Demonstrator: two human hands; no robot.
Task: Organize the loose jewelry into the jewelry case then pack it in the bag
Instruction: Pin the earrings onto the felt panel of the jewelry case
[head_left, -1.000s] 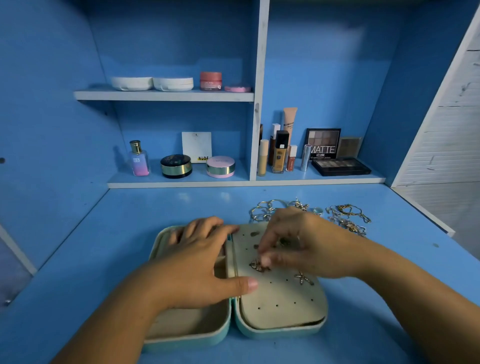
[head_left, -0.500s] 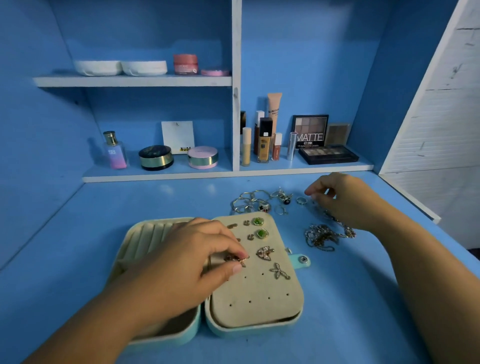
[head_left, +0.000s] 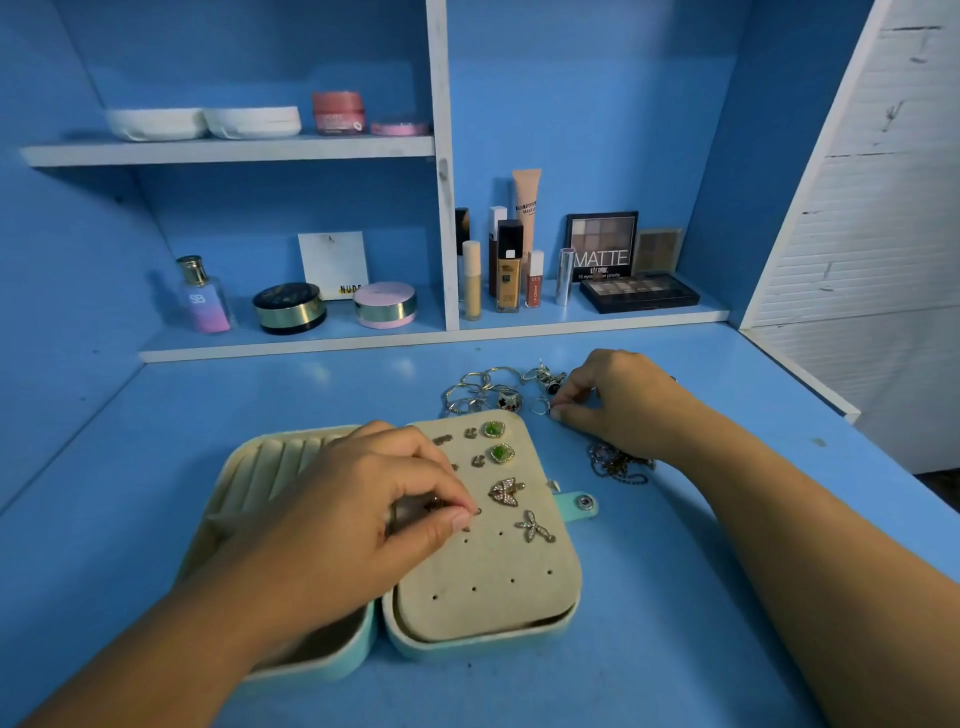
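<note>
Fingertips of my left hand (head_left: 353, 525) pinch a small gold earring (head_left: 437, 505) over the beige perforated pad (head_left: 493, 571) of the open teal jewelry case (head_left: 467, 647), while my right hand (head_left: 621, 405), just beyond the case's far right corner, pinches a thin silver ring (head_left: 540, 408) among loose silver rings (head_left: 480, 389) and chains (head_left: 618, 465).

The open jewelry case (head_left: 483, 631) lies on the desk (head_left: 675, 597), loose rings (head_left: 483, 392) behind it, chains (head_left: 618, 465) to its right.
</note>
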